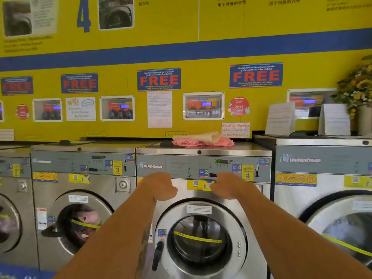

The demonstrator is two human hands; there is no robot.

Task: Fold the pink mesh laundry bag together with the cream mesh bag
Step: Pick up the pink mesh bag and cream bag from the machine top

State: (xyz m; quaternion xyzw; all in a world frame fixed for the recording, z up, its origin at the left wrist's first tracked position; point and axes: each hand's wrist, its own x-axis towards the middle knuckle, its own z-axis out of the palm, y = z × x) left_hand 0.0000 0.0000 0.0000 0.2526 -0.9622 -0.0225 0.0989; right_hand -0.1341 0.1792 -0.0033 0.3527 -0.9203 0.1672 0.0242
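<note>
The pink mesh laundry bag (203,142) lies crumpled on top of the middle washing machine (203,152), near the wall. The cream mesh bag (203,136) rests on top of it, loosely folded. My left hand (161,185) and my right hand (229,185) hang in the air in front of the machine's control panel, well below the bags. Both hands are seen from the back with fingers loosely curled and hold nothing. Neither hand touches the bags or the machine.
A row of steel front-loading washers lines the yellow wall. The left washer (80,218) has laundry behind its door. White standing signs (280,118) and a vase of sunflowers (360,91) sit on the right machine's top.
</note>
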